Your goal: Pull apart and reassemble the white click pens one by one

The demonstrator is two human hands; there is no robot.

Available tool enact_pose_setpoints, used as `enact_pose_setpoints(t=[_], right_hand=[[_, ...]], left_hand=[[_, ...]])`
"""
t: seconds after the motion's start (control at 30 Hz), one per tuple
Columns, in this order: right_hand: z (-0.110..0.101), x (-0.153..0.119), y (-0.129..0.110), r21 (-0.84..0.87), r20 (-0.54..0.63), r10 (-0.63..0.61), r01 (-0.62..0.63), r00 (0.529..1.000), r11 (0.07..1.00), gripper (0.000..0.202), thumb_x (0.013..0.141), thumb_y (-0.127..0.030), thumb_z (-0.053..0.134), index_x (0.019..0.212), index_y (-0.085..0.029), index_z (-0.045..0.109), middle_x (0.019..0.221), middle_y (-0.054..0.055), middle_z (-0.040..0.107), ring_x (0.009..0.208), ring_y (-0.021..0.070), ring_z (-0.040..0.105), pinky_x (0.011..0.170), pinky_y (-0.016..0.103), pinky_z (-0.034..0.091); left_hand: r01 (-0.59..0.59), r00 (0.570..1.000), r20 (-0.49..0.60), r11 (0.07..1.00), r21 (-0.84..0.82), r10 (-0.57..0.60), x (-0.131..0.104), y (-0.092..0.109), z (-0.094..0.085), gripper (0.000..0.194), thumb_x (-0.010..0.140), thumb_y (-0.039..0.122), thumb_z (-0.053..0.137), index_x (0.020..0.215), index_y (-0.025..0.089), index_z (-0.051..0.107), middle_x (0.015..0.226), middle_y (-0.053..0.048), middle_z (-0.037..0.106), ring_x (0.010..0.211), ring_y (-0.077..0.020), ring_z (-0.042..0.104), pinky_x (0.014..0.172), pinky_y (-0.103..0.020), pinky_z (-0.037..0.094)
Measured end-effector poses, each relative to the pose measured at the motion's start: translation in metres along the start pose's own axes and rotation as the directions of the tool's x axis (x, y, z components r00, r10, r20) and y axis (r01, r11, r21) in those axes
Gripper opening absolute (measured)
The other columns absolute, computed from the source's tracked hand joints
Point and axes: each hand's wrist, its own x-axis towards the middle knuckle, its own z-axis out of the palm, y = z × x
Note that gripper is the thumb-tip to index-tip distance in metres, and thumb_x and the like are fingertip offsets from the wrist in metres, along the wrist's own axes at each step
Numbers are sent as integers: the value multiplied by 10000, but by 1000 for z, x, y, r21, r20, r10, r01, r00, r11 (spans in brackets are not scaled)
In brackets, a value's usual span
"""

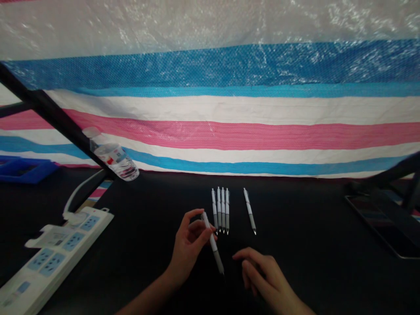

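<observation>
My left hand (190,245) is closed around a white click pen (217,257) with a grey grip. The index finger reaches to the pen's top end, and its tip slants down toward the lower right. Empty and loosely curled, with the fingers apart, my right hand (267,275) is to the right of that pen without touching it. Just beyond my left hand, several matching pens (223,208) lie side by side on the black table (295,218), tips toward me. One more pen (250,211) lies apart from them on the right, slightly slanted.
A white power strip (65,249) with a plugged-in cable lies at the left. Behind it, a water bottle (116,159) leans near a black frame bar (62,113). A blue tray (29,169) is far left; a dark flat device (383,227) lies right. Striped sheeting (229,135) hangs behind.
</observation>
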Motion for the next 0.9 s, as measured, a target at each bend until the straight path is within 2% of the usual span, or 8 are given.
enact_pose_setpoints(t=[0.23,0.33,0.4,0.5,0.6,0.73,0.83,0.9], right_hand=[[2,1,3,33,0,-11,11,1000,999,613,1017,-673,392,1145,-154,693,623,-18,586,500,126,544,493,226,383],[2,1,6,32,1,-14,14,1000,999,623,1013,-680,394,1139,-149,694,629,-14,591,504,126,543,493,225,382],[2,1,8,31,-2,-22,23,1000,999,622,1014,-678,397,1136,-146,693,632,-11,596,504,125,542,494,224,383],[3,2,11,29,-10,-41,42,999,999,616,1022,-667,385,1136,-143,688,622,-12,602,484,118,525,485,221,373],[1,2,9,4,-25,-55,55,998,998,574,1043,-622,369,1139,-154,686,614,-15,603,480,126,539,474,222,385],[-9,2,3,-250,-162,-234,189,959,950,354,1066,-416,422,1130,-199,694,749,32,684,673,189,670,611,275,526],[-19,6,6,-561,-243,-451,255,859,788,273,1031,-281,472,1197,-220,680,1143,130,712,1073,282,678,908,413,569],[-23,10,13,-746,-253,-516,175,818,643,318,1008,-260,502,1282,-220,657,1376,168,617,1290,351,568,1020,513,523]], left_hand=[[-16,998,61,994,112,10,19,4,-6,563,837,322,788,1312,243,496,850,3,747,748,-205,747,684,-322,622],[-118,993,60,955,272,105,43,6,-14,577,819,320,786,1336,248,542,901,10,694,793,-209,731,657,-303,617],[-177,984,60,901,396,167,60,6,-17,562,801,315,785,1322,229,591,836,37,625,720,-180,698,629,-284,602],[-174,985,68,860,480,161,79,4,-18,660,779,312,779,1390,210,552,839,42,596,682,-166,681,636,-304,612],[-154,988,75,850,503,134,83,2,-14,663,793,312,734,1408,186,522,920,0,636,748,-189,708,707,-357,628],[-144,989,87,851,506,115,70,4,-12,577,803,303,692,1347,177,547,1020,-62,679,876,-230,729,813,-416,622],[-111,993,88,880,462,79,51,8,-12,558,806,294,684,1336,193,541,1106,-101,685,1019,-266,719,910,-465,600],[-93,995,70,893,441,69,36,10,-11,531,804,281,688,1312,199,556,1148,-121,683,1068,-282,701,927,-479,593]])
